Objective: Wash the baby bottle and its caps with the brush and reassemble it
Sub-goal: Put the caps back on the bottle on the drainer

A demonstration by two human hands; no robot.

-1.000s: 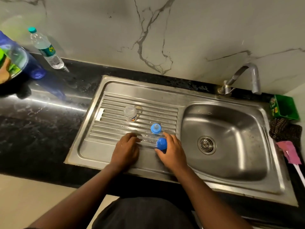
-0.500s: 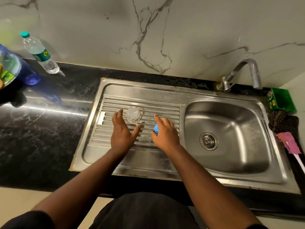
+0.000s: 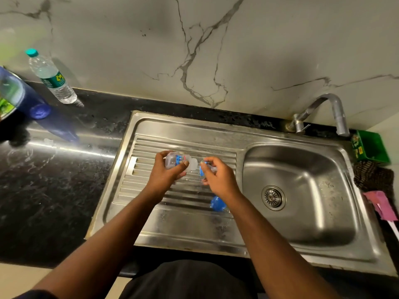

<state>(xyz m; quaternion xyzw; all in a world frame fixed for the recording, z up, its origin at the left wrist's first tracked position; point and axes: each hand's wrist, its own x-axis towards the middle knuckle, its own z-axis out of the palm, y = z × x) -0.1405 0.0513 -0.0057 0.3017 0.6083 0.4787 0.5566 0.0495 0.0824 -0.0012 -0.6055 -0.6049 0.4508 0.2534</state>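
While the left hand (image 3: 166, 173) grips the clear bottle (image 3: 176, 161) on its side at frame centre, neck pointing right, the right hand (image 3: 218, 178) pinches the blue nipple ring (image 3: 203, 168) just beside that neck. Both are held above the ribbed drainboard (image 3: 151, 190). A blue cap (image 3: 217, 203) lies on the drainboard, lower, partly behind the right wrist. Sink basin (image 3: 302, 190) at right; tap (image 3: 328, 111) at upper right; water bottle (image 3: 50, 77) at upper left.
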